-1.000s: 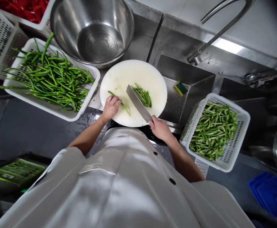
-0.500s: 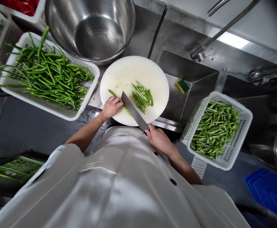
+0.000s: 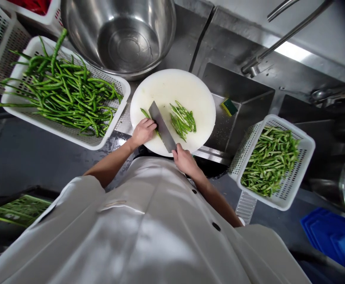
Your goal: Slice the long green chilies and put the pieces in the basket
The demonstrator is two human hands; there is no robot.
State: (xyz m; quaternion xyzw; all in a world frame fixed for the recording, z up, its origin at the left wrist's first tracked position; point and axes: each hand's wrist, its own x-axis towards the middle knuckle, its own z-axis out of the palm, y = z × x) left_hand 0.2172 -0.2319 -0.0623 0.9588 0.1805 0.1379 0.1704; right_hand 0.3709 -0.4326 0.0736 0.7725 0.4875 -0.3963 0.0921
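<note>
Mid-frame, the left hand pinches what is probably a green chili on the cutting board; the right hand clasps the cleaver. Slicing seems the step; the next stroke calls for steady pinning.

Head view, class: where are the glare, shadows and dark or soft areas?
Head view: white glare on the steel splashback, milder highlights in the metal bowl; head view: soft shadows mottle the white coat, while the knife blade shows no strong glare; head view: the upper right corner goes black, and the far right looks dim.
</note>
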